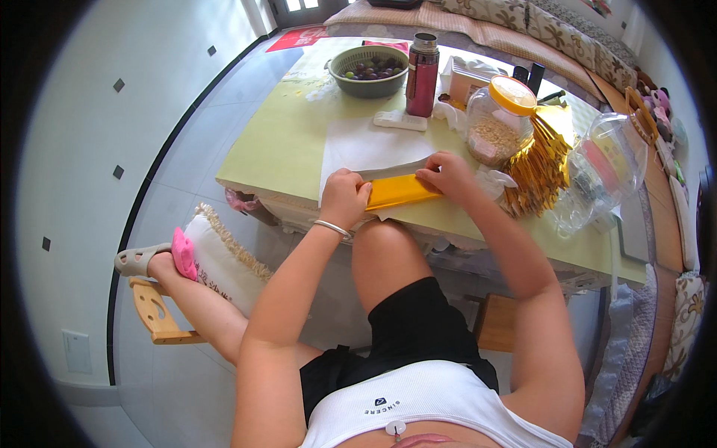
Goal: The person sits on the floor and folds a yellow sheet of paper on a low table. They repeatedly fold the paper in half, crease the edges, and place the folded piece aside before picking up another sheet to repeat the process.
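Note:
A strip of shiny gold foil paper [403,193] stretches between my two hands at the table's near edge. My left hand [343,197] is closed on its left end, with the thumb along the edge. At the upper right corner, my right hand [449,175] pinches the strip between thumb and bent fingers. Beneath and beyond the foil lies a white sheet of paper [357,149]. To the right a thick fanned pile of folded gold foil pieces [539,168] rests beside a clear jar [494,138] with a yellow lid.
A green-grey colander [367,88] of grapes and a purple flask [423,78] stand farther back on the table [261,153]. Near the flask lies a white flat object [400,121]. A clear plastic container [612,157] stands at the right. Below left, a wooden stool [153,310] supports my foot.

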